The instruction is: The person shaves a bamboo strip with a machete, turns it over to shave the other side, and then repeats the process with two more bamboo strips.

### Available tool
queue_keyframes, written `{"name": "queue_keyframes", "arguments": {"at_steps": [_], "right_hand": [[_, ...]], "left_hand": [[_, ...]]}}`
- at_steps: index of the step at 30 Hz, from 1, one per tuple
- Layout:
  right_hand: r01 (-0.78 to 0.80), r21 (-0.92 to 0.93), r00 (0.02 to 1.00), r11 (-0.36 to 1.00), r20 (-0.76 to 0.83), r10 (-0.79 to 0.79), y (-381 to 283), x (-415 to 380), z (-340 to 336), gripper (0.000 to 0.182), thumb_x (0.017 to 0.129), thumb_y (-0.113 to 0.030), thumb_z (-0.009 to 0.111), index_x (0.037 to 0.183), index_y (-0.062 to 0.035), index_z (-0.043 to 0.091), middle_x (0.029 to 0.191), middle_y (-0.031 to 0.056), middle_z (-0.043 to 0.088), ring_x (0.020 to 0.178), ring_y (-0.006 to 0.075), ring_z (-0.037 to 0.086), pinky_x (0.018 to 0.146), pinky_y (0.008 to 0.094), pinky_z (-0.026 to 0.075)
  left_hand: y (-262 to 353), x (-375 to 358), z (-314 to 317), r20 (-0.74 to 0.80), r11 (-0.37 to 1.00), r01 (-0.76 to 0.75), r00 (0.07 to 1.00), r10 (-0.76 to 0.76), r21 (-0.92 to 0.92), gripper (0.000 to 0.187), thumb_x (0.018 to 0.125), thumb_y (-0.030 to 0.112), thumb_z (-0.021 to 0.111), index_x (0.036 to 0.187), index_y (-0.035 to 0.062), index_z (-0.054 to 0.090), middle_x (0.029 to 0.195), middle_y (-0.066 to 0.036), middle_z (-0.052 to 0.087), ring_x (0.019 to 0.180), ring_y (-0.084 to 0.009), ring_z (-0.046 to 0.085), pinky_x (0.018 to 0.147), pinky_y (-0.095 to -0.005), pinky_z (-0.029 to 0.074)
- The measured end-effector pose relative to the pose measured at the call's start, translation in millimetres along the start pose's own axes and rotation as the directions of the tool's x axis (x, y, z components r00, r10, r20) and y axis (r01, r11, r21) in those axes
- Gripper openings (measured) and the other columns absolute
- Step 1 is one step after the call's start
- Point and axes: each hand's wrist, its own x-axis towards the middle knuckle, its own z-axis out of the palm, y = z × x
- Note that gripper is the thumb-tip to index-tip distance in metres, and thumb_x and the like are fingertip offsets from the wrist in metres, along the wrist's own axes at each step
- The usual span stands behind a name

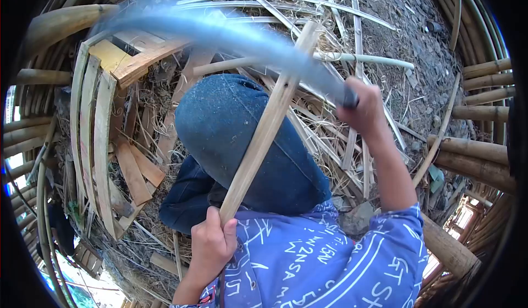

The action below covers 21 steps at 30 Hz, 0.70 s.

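Note:
My left hand (212, 243) is closed round the lower end of a split bamboo strip (256, 146), thumb along its side. The strip slants up across my jeans-clad knee (220, 115), its far end past the knee. A dark handle (348, 96) is gripped in my right hand (365, 110), to the right of the strip. From it a long machete blade (220, 30), smeared by motion, sweeps left and crosses over the strip's upper part. Fine shavings (324, 126) lie on the ground beyond the knee.
At left stands a wooden frame (102, 148) of curved slats and boards. Long bamboo strips (357, 28) lie scattered ahead over stony ground (423, 50). Bamboo pole walls (484, 113) enclose both sides. A thick bamboo post (451, 247) is at lower right.

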Motion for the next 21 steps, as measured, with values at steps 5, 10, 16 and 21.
{"name": "queue_keyframes", "arguments": {"at_steps": [5, 10, 16, 21], "right_hand": [[0.014, 0.216, 0.999, 0.976, 0.040, -0.023, -37.4, -16.4, -9.4, 0.009, 0.066, -0.003, 0.065, 0.073, -0.0022, 0.058, 0.063, 0.0186, 0.061, 0.058, 0.0370, 0.062, 0.054, 0.0405, 0.049], [-0.059, 0.147, 0.994, 0.987, -0.081, 0.072, -3.4, 6.3, 5.5, 0.009, 0.067, -0.004, 0.065, 0.072, -0.0017, 0.057, 0.057, 0.0148, 0.056, 0.050, 0.0231, 0.058, 0.051, 0.0342, 0.045], [-0.088, 0.135, 0.994, 0.987, -0.054, 0.096, -17.5, -5.5, -19.3, 0.009, 0.071, -0.006, 0.062, 0.078, -0.0006, 0.062, 0.059, 0.0158, 0.059, 0.052, 0.0301, 0.061, 0.053, 0.0356, 0.047], [-0.192, 0.217, 0.972, 0.957, -0.092, 0.216, -29.2, -12.5, -14.8, 0.008, 0.070, -0.005, 0.063, 0.073, -0.0010, 0.058, 0.056, 0.0121, 0.055, 0.046, 0.0212, 0.055, 0.049, 0.0322, 0.043]], "left_hand": [[-3.6, -0.4, 0.7, -0.046, 0.997, -0.062, 0.997, 0.064, 0.049, 0.030, 0.096, 0.024, 0.054, 0.083, -0.0013, 0.043, 0.051, -0.018, 0.048, 0.047, -0.0387, 0.056, 0.044, -0.0433, 0.042], [-8.2, -5.9, 3.3, -0.015, 0.999, -0.020, 1.000, 0.021, 0.044, 0.031, 0.095, 0.025, 0.054, 0.082, -0.0015, 0.043, 0.052, -0.018, 0.048, 0.048, -0.0390, 0.056, 0.044, -0.0436, 0.043], [-28.6, -21.2, 8.3, -0.052, 0.999, -0.010, 0.999, 0.012, 0.045, 0.035, 0.095, 0.029, 0.053, 0.080, -0.0011, 0.044, 0.053, -0.019, 0.048, 0.049, -0.0406, 0.055, 0.045, -0.0443, 0.042], [-26.4, -17.8, 8.1, -0.063, 0.999, 0.019, 0.998, -0.016, 0.038, 0.036, 0.095, 0.031, 0.053, 0.079, 0.0000, 0.044, 0.053, -0.018, 0.048, 0.048, -0.0401, 0.055, 0.045, -0.0442, 0.042]]}}
